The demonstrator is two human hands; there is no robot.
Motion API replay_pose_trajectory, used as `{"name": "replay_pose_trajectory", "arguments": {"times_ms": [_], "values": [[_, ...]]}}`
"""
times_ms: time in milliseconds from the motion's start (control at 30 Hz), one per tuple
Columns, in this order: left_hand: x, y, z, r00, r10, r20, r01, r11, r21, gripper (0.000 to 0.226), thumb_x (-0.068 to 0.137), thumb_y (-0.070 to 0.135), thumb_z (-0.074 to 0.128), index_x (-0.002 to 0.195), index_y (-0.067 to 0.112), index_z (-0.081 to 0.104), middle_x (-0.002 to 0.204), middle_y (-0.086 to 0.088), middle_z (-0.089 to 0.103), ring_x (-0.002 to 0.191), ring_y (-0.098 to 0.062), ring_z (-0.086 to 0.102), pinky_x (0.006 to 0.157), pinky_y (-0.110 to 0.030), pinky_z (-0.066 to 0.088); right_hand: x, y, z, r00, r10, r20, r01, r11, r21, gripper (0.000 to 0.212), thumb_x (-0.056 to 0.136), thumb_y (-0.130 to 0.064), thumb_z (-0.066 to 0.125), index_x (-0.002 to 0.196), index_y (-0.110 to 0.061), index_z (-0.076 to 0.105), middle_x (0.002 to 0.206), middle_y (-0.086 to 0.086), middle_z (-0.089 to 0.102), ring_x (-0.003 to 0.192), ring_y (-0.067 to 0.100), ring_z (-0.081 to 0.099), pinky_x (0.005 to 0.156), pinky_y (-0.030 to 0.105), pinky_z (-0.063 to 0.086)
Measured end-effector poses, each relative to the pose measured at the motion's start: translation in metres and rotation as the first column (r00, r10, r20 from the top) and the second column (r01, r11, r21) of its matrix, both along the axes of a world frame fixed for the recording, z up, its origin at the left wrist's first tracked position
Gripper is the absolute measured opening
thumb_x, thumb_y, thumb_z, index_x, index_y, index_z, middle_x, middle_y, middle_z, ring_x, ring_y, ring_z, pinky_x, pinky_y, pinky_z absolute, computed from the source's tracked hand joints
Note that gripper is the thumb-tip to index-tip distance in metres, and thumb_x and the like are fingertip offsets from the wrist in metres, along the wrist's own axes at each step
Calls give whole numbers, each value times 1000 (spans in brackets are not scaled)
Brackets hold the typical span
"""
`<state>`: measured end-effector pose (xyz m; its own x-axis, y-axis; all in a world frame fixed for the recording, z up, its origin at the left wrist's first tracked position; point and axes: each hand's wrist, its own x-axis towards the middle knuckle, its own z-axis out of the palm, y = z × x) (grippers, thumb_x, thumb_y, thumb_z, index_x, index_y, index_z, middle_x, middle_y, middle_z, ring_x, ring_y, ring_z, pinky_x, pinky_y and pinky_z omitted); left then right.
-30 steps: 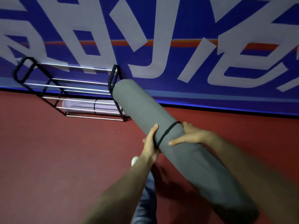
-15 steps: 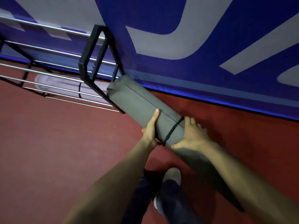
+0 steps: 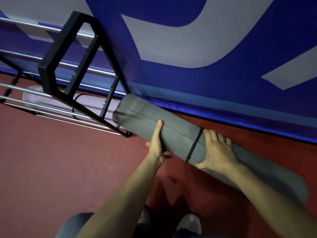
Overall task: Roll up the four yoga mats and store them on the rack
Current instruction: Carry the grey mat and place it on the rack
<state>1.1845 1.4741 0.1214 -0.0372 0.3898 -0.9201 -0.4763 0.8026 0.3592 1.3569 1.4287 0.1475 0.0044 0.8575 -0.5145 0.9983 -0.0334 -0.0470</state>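
Fingers [image 3: 212, 136] of the right hand [image 3: 217, 152] spread over the grey mat [image 3: 178, 133], thumb clamping its near side, beside the black strap [image 3: 193, 146]. Left hand [image 3: 157, 148] grips from below, thumb up; its other fingers are hidden, I can't tell. Tightly rolled, the mat's far end sits low beside the rack [image 3: 46, 69]; its tail blurs behind the forearm. A pale mat [image 3: 89, 103] lies half-screened inside the rack.

The head camera is looking forward and down, close above the gray mat [image 3: 178, 134] and red floor [image 3: 68, 169].
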Motion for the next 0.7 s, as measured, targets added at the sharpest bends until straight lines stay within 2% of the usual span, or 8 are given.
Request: {"name": "replay_pose_trajectory", "arguments": {"times_ms": [67, 133, 267, 333, 400, 500, 633, 700], "values": [[3, 5, -13, 999, 40, -37, -38, 998, 41, 108, 58, 69, 73, 139, 21, 20, 131, -5, 49, 108, -32, 57, 94, -63, 40, 6, 11, -10, 998, 51, 27, -53, 997, 60, 130, 54, -70, 72, 148, -11, 4, 151, 3, 16, 135, 25, 26, 110, 42, 24], [8, 10, -24, 996, 80, -34, -77, 993, 87, 104, 58, 68, 73, 136, 22, 22, 131, -3, 50, 107, -30, 58, 92, -61, 44, 10, 20, -18, 994, 89, 63, -95, 990, 108, 130, 53, -71, 72, 148, -11, 6, 150, 2, 19, 135, 24, 27, 109, 42, 25], [16, 15, -42, 985, 170, 4, -168, 966, 195, 92, 60, 63, 73, 129, 18, 31, 122, -2, 53, 103, -25, 61, 75, -46, 54, 22, 36, -41, 984, 143, 109, -164, 962, 219, 129, 42, -67, 77, 146, -6, 27, 145, 8, 37, 127, 30, 41, 105, 47, 32], [21, 16, -54, 980, 199, 22, -198, 951, 238, 96, 54, 63, 72, 128, 17, 32, 117, -1, 54, 100, -23, 62, 79, -48, 56, 34, 39, -56, 982, 157, 108, -182, 939, 292, 130, 35, -68, 77, 140, -5, 35, 136, 11, 47, 118, 33, 49, 98, 52, 40], [23, 16, -65, 972, 234, 38, -234, 929, 286, 88, 58, 60, 72, 126, 18, 35, 114, 1, 55, 98, -21, 63, 78, -46, 56, 40, 42, -66, 978, 174, 117, -205, 912, 355, 129, 33, -72, 74, 136, -6, 35, 130, 11, 52, 113, 33, 54, 93, 52, 44], [23, 16, -77, 962, 266, 68, -273, 899, 343, 81, 63, 59, 74, 124, 20, 38, 115, 3, 56, 98, -21, 64, 69, -41, 58, 43, 44, -74, 971, 194, 141, -237, 866, 441, 122, 38, -74, 65, 135, -7, 34, 129, 10, 52, 114, 32, 53, 94, 51, 43], [23, 11, -75, 963, 256, 87, -270, 883, 383, 89, 57, 62, 76, 126, 22, 37, 117, 3, 57, 100, -21, 64, 69, -42, 59, 43, 39, -73, 975, 175, 137, -220, 837, 501, 114, 44, -74, 53, 135, -7, 35, 130, 11, 51, 116, 34, 51, 97, 48, 35], [22, 9, -71, 964, 250, 88, -264, 875, 407, 86, 55, 60, 71, 125, 22, 37, 116, 4, 57, 99, -20, 64, 73, -43, 58, 41, 35, -69, 976, 171, 134, -215, 833, 510, 112, 45, -73, 52, 135, -6, 36, 129, 12, 51, 116, 35, 51, 96, 49, 38]]}}
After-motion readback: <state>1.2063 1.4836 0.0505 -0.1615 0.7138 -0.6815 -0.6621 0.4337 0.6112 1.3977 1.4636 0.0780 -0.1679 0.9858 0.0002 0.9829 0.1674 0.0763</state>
